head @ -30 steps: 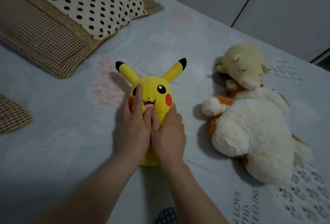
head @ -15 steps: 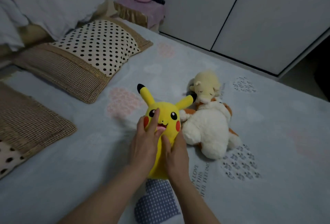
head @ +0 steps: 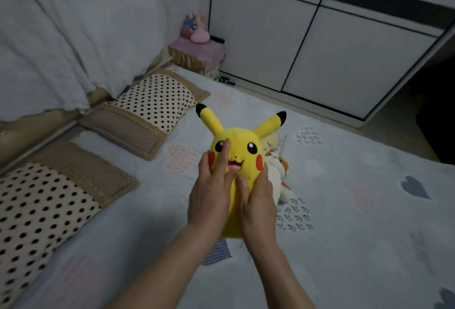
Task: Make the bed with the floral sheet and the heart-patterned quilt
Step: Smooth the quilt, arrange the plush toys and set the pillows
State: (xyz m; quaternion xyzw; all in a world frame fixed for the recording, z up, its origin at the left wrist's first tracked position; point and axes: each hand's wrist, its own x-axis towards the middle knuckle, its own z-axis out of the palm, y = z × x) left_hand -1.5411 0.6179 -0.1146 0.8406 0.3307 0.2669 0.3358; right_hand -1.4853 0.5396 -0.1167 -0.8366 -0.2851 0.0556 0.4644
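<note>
Fingers (head: 225, 153) of left hand (head: 209, 200) and right hand (head: 258, 205) wrapped round yellow plush (head: 243, 141), held upright over quilt (head: 344, 185), white plush (head: 277, 175) behind.

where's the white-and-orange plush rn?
Head view, just right of centre: the white-and-orange plush lies on the heart-patterned quilt, mostly hidden behind the yellow plush that the left hand and right hand hold.

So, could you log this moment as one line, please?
left-hand grip, right-hand grip: hold yellow pointed-eared plush toy | toy: upright over pale heart-patterned quilt | white-and-orange plush animal: behind it
</note>
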